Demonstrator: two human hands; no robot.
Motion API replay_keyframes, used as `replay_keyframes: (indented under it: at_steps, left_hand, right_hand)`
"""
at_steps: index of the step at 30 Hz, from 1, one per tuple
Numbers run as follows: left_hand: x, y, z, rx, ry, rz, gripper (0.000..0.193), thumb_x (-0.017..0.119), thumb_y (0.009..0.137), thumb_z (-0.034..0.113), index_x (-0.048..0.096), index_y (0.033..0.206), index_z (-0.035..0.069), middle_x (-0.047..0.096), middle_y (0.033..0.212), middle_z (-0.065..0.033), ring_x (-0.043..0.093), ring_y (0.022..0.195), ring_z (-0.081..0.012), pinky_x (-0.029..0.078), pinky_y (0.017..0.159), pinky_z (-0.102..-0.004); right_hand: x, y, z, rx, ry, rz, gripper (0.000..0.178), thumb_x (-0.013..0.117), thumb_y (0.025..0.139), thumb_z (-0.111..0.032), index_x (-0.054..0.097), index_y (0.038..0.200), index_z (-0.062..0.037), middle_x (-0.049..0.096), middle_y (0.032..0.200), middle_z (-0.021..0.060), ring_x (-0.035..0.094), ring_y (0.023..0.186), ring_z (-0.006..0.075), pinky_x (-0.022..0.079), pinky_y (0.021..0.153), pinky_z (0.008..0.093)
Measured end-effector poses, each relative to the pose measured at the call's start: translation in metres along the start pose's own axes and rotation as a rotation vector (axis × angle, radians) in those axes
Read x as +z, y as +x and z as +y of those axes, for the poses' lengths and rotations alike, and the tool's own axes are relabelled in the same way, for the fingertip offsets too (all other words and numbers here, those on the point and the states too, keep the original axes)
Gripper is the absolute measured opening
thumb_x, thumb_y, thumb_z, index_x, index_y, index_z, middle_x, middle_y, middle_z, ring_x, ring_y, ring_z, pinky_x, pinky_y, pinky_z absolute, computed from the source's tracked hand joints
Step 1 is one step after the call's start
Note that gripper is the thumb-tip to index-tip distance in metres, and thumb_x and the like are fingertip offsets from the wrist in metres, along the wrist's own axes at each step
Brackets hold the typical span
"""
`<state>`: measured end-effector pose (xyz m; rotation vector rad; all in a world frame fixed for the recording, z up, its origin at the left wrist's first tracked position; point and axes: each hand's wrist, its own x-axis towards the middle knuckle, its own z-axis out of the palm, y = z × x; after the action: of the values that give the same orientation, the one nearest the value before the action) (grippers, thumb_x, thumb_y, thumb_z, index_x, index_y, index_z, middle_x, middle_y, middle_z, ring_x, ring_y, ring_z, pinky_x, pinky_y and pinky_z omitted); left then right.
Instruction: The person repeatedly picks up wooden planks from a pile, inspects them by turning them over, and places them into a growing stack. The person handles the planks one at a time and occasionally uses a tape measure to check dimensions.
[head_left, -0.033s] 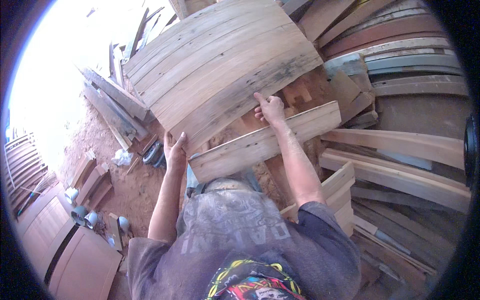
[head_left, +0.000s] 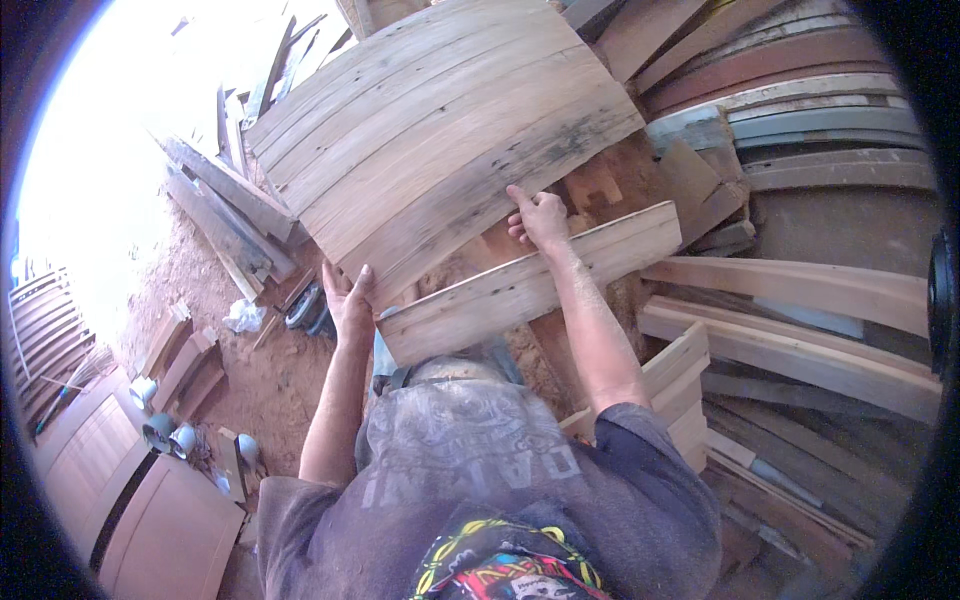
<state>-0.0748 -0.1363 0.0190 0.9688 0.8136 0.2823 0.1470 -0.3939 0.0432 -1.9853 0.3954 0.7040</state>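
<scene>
A wide wooden panel [head_left: 450,120] of several joined planks lies in front of me, with dark stains along its near edge. At its near left corner is my left hand [head_left: 348,312], open, thumb apart from the fingers and the panel's edge between them. My right hand [head_left: 543,220] is at the near edge, one digit stretched onto the stained plank and the other fingers loosely curled, holding nothing. Whether that fingertip presses the wood I cannot tell. Beneath my right forearm, a separate narrow board [head_left: 480,310] lies across, close to my body.
Long timber lengths [head_left: 800,290] are stacked to the right. Offcut boards [head_left: 225,205] lie on reddish, sawdust-covered ground at the left. Panelled wooden doors [head_left: 170,530] stand at the lower left beside small pale-blue round containers [head_left: 158,432]. A plastic bag [head_left: 244,316] lies near my left hand.
The fingers of my left hand have shifted slightly left, a little farther from the thumb. The panel, the narrow board and my right hand look the same.
</scene>
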Motion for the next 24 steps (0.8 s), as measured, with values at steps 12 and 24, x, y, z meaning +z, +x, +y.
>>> replay_keyframes:
  at_steps: [12, 24]
  left_hand:
    - [0.005, 0.002, -0.002, 0.068, 0.058, 0.050, 0.077, 0.066, 0.097, 0.007, 0.023, 0.160, 0.004, 0.050, 0.148, -0.0124, 0.052, 0.131, -0.0214, 0.042, 0.108, -0.0334]
    - [-0.015, 0.035, 0.004, -0.047, -0.099, 0.204, 0.050, 0.064, 0.100, 0.009, 0.048, 0.147, -0.001, 0.065, 0.132, -0.0083, 0.063, 0.113, -0.0133, 0.050, 0.098, -0.0275]
  right_hand:
    - [0.008, 0.000, -0.005, -0.014, 0.044, 0.009, 0.050, 0.070, 0.094, -0.046, 0.064, 0.094, 0.0041, 0.070, 0.074, 0.0110, 0.068, 0.055, 0.0156, 0.052, 0.041, 0.0275]
    - [0.018, -0.009, 0.000, 0.006, 0.056, 0.027, 0.053, 0.070, 0.093, -0.049, 0.064, 0.091, 0.0042, 0.070, 0.074, 0.0120, 0.069, 0.054, 0.0166, 0.051, 0.040, 0.0276]
